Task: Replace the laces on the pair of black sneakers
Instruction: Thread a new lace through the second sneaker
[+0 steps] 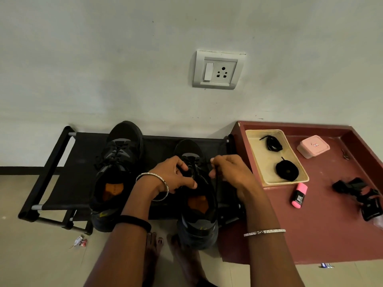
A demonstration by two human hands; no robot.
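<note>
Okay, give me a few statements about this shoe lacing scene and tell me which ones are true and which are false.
1. Both hands are on the right sneaker. True: the left hand and the right hand work at its lace.
2. The left sneaker has no lace. False: it is still laced.
3. Two black lace bundles lie in the cream tray. True.
4. The pink highlighter lies inside the tray. False: it lies on the maroon table, outside the tray.
5. A plug sits in the wall socket. False: nothing is plugged in.
</note>
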